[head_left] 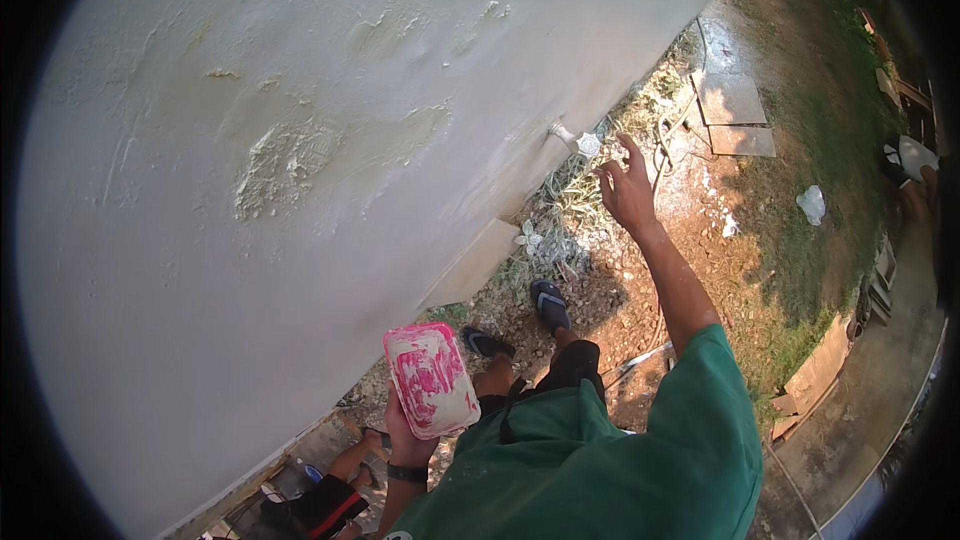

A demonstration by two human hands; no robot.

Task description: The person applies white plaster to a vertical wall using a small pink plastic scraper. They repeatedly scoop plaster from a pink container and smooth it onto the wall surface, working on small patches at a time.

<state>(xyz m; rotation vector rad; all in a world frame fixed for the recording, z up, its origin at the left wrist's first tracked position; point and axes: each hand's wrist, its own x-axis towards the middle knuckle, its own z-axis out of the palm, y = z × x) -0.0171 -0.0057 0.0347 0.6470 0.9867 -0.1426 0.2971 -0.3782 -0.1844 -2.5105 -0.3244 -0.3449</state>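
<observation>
A pink plastic tray (432, 378) smeared with white paste is gripped in my left hand (405, 440) at the lower middle. My right hand (622, 180) is raised with fingers bent and apart, holding nothing, just beside a white tap-like fitting (568, 137) with a star-shaped knob on the wall. Whether a fingertip touches it I cannot tell. The white wall (200, 300) fills the upper left and has rough, lumpy patches of paste (285, 160).
Pale boards (730, 100), hoses (662, 135) and a white bag (810, 203) lie on dirt and grass. Another person (340, 475) is low down at bottom left; someone else's arm (915, 200) shows at far right. A paved strip (850, 430) runs along the right.
</observation>
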